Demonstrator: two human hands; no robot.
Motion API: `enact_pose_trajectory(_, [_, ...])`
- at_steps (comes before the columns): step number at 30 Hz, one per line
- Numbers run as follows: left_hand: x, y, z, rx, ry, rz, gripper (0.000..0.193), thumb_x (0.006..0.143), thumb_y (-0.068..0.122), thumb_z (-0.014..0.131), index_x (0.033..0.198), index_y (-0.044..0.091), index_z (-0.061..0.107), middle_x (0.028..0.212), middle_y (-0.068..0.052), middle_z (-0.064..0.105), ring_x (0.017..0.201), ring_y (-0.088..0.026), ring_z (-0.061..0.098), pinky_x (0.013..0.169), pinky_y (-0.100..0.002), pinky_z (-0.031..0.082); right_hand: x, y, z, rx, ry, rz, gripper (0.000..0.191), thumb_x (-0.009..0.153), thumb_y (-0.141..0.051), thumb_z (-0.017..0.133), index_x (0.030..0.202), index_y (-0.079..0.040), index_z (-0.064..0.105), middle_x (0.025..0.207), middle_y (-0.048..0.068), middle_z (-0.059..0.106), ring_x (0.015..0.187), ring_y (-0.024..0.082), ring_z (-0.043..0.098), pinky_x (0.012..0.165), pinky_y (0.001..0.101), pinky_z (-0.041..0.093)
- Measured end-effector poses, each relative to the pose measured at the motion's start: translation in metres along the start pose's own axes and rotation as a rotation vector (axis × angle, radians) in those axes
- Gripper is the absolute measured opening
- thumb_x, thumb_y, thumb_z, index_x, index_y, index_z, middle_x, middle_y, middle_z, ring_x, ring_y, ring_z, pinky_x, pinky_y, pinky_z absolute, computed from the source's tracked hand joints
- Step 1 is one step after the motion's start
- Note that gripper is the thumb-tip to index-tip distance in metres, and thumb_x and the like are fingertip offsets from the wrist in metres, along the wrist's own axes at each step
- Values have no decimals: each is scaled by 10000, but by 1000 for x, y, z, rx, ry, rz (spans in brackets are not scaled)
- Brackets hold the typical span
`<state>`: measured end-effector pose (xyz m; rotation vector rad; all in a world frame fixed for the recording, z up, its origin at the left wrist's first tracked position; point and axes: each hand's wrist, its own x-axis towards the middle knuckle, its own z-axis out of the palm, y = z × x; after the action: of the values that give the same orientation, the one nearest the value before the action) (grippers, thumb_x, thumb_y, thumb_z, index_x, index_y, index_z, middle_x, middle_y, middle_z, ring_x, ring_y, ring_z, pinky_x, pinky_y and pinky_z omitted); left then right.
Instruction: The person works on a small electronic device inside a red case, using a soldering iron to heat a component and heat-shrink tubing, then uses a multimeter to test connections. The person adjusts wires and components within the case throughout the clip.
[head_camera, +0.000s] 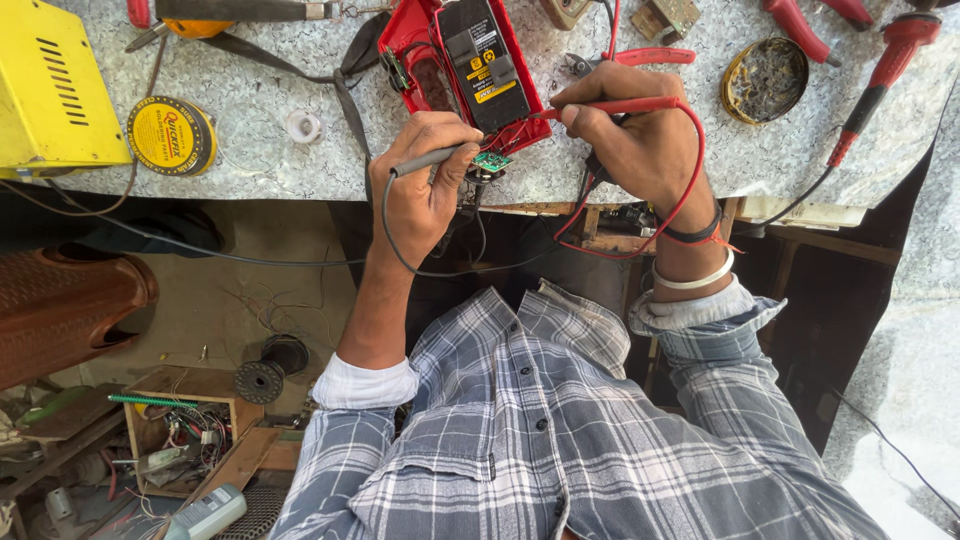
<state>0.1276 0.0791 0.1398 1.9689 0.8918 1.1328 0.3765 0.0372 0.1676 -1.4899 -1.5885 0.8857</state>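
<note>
A grey speckled bench (270, 160) fills the top of the view in daylight. Below it lies a dusty concrete floor (215, 300) beside a wooden box (165, 385) of wires.

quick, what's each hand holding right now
Left hand: closed on a grey probe, tip at the small green board.
Right hand: closed on a red probe.

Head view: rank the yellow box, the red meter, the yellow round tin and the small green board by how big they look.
1. Yellow box, though cut off by the frame.
2. Red meter.
3. Yellow round tin.
4. Small green board, partly hidden by the hands.
</note>
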Motion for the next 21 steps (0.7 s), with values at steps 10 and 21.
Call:
enact_pose_trajectory(10, [-8, 1, -1, -19, 34, -7, 84, 1056, 86, 704, 1109, 25, 684, 1057, -112, 679, 863, -212, 707, 728, -321, 559, -5, -10, -3, -33, 43, -68, 144, 983, -83, 711, 1097, -6, 755, 899, 85, 732, 811, 147, 673, 713, 289, 520])
enact_pose_trajectory(21, [-52, -15, -22, -183, 429, -4, 298, 1117, 275, 529, 1240, 28, 641, 1242, -129, 581, 1018, -161, 680, 780, -281, 613, -45, -3, 6, -307, 269, -201, 357, 932, 24, 807, 1204, -10, 578, 1227, 167, 719, 1082, 290, 724, 922, 376, 561])
